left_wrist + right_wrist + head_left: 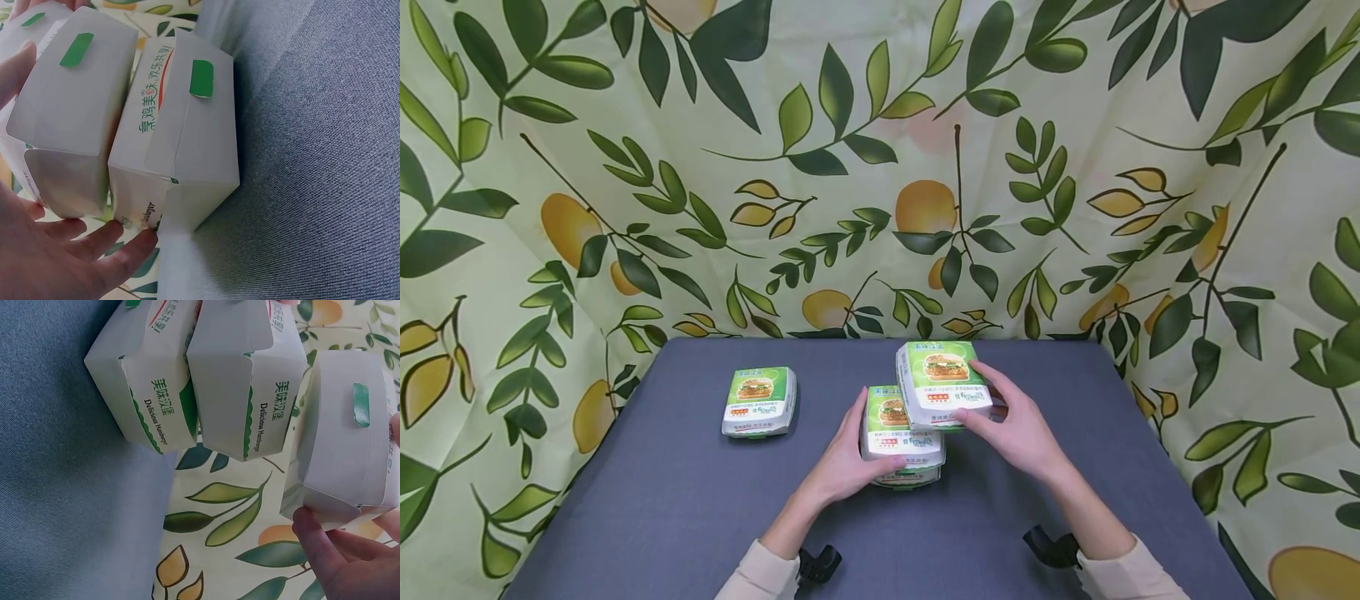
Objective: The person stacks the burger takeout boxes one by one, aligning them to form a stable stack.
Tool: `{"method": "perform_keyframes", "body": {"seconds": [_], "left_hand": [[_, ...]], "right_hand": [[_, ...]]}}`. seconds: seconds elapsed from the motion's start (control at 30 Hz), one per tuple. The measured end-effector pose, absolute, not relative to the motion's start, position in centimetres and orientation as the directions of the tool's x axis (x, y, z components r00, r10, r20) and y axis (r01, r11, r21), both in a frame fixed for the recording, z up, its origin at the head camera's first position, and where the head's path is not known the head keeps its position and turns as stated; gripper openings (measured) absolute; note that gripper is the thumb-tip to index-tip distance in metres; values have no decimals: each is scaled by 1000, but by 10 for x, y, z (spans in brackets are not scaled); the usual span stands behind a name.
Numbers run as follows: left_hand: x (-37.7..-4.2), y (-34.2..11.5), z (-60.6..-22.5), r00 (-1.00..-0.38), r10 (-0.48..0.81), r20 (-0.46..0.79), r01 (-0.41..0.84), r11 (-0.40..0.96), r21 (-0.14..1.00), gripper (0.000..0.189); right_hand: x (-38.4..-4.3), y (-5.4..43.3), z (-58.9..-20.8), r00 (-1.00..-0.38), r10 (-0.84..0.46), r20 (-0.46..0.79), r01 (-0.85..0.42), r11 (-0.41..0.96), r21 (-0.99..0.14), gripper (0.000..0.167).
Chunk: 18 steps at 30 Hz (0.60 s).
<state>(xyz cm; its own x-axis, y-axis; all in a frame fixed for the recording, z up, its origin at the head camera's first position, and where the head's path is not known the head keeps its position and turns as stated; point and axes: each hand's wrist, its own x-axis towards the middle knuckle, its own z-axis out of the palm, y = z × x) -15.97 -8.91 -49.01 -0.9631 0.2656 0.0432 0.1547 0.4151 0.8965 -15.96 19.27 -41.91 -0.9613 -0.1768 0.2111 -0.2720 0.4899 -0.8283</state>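
Two green-and-white hamburger boxes stand stacked at the middle of the table, the upper box (891,450) on the lower box (913,478). My left hand (838,462) grips the upper box, its thumb across the front; in the left wrist view some fingertips reach the lower box (194,125). My right hand (1018,425) holds another hamburger box (943,379), thumb at its front corner. That box is raised above and to the right of the stack, overlapping it in the head view. In the right wrist view a gap separates the held box (340,444) from the upper box (237,381).
One more hamburger box (758,402) lies by itself on the left of the dark blue table (662,508). Behind and beside the table hangs a leaf-and-fruit patterned cloth (850,183). Black wrist mounts (820,564) sit below both forearms.
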Motion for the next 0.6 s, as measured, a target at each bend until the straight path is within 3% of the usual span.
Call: {"method": "perform_keyframes", "body": {"seconds": [0.6], "left_hand": [[-159, -89, -490, -960, 274, 50, 160, 399, 903, 123]], "right_hand": [[-154, 182, -422, -956, -202, 214, -288, 491, -822, 79]]}}
